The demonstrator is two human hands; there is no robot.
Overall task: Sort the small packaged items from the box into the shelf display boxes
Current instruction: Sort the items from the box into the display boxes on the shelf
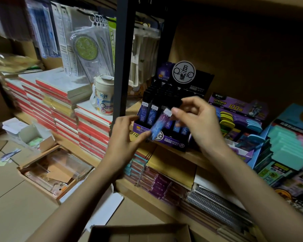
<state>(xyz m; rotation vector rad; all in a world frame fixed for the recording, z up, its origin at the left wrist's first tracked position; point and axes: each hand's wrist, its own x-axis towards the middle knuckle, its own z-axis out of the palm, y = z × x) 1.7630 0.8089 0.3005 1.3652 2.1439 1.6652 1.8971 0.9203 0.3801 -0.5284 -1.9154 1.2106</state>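
A small blue-purple packet (158, 127) with a white top is held between both hands in front of the shelf. My right hand (198, 119) pinches its white upper end. My left hand (125, 135) pinches its lower end between thumb and fingers. Just behind it stands a purple display box (166, 140) with a round logo card, holding rows of similar dark packets. The brown cardboard box (142, 232) sits open at the bottom edge of the view, its inside mostly hidden.
A black shelf post (123, 55) rises left of the display box. Stacked red-edged notebooks (63, 105) and a white cup (103, 96) lie to the left. Eraser display boxes (243, 123) stand to the right. Open cartons (51, 172) lie on the floor.
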